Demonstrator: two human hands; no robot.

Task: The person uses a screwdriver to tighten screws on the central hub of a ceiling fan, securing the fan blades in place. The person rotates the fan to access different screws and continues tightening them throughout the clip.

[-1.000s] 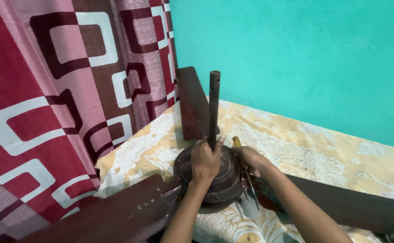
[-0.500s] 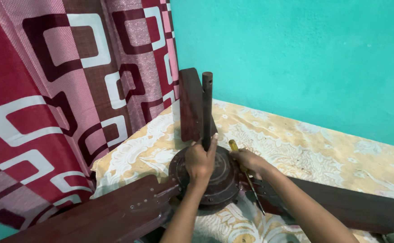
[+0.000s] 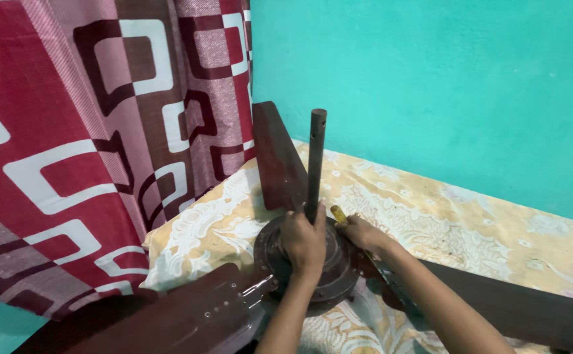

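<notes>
A dark brown ceiling fan lies on a bed, its round motor housing (image 3: 270,252) in the middle and its downrod (image 3: 315,157) standing upright. My left hand (image 3: 304,241) rests on top of the housing and grips the base of the rod. My right hand (image 3: 360,235) sits just right of the rod, closed on a tool with a yellow handle (image 3: 337,214); its tip is hidden behind the hands. Three fan blades spread out: one to the back (image 3: 274,154), one to the front left (image 3: 168,321), one to the right (image 3: 529,308).
The bed carries a yellow and white patterned sheet (image 3: 443,216). A red and maroon curtain (image 3: 103,131) with white squares hangs on the left. A turquoise wall (image 3: 430,85) stands behind the bed.
The view has shifted slightly, with the fan and hands a little lower right in the picture. Both hands keep the same hold at the rod's base.
</notes>
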